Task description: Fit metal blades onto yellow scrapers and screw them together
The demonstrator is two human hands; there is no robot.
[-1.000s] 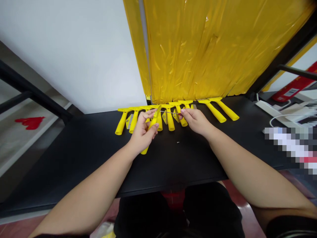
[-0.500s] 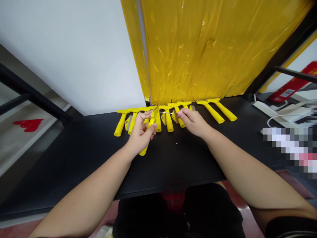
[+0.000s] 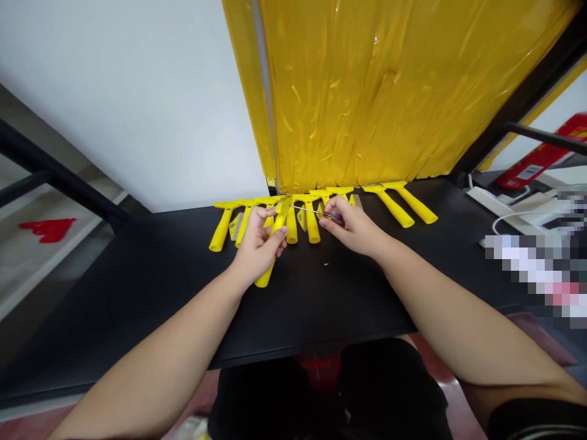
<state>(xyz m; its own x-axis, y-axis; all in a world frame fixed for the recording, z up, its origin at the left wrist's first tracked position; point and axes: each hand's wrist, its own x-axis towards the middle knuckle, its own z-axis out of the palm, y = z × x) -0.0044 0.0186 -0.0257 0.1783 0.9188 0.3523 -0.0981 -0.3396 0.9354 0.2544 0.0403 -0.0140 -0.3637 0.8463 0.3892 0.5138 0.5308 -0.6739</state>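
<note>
My left hand (image 3: 259, 247) is wrapped round a yellow scraper-like tool (image 3: 265, 276), its handle pointing down toward me and its head up. Between the fingers of my right hand (image 3: 351, 227) is the dark handle of a screwdriver (image 3: 308, 211). Its thin metal shaft points left, and the tip meets or nearly meets the head of the held yellow tool. Behind both hands, several similar yellow tools (image 3: 221, 229) lie in a row. A tiny screw-like piece (image 3: 326, 264) lies on the black table (image 3: 348, 299) below my right hand.
Two more yellow tools (image 3: 397, 209) lie at the back right. Yellow plastic sheeting (image 3: 339, 91) and a white panel (image 3: 137, 104) stand behind the table. On the right are a red bottle-like container (image 3: 532, 165) and white cables. A red object (image 3: 48, 229) rests on the left shelf.
My right hand's fingers have shifted on the screwdriver, so its dark handle now shows. The yellow tool in my left hand has hardly moved.
</note>
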